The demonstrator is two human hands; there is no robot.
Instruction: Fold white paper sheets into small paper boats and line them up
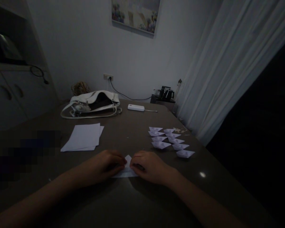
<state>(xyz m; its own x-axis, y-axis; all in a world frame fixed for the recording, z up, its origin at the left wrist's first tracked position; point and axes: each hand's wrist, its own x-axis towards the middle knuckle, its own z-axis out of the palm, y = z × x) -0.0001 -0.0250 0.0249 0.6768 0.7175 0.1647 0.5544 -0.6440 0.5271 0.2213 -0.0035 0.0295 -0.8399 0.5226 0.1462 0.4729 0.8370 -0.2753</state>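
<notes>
A folded sheet of white paper (126, 173) lies on the table in front of me, its pointed top showing between my hands and its long straight edge toward me. From the left, my left hand (109, 164) pinches it with thumb and fingers. My right hand (148, 166) grips its other side the same way, fingers curled. Both hands partly cover the paper. Several folded paper boats (161, 144) stand in two rows to the right of my hands. A stack of loose white paper (84, 136) rests beyond my left hand.
At the back of the dark table (123, 125) are a white handbag (102, 96) and a white power bank (136, 108) with a short cable. Small scraps (180, 130) lie beside the boats. A white curtain (211, 72) hangs along the right side.
</notes>
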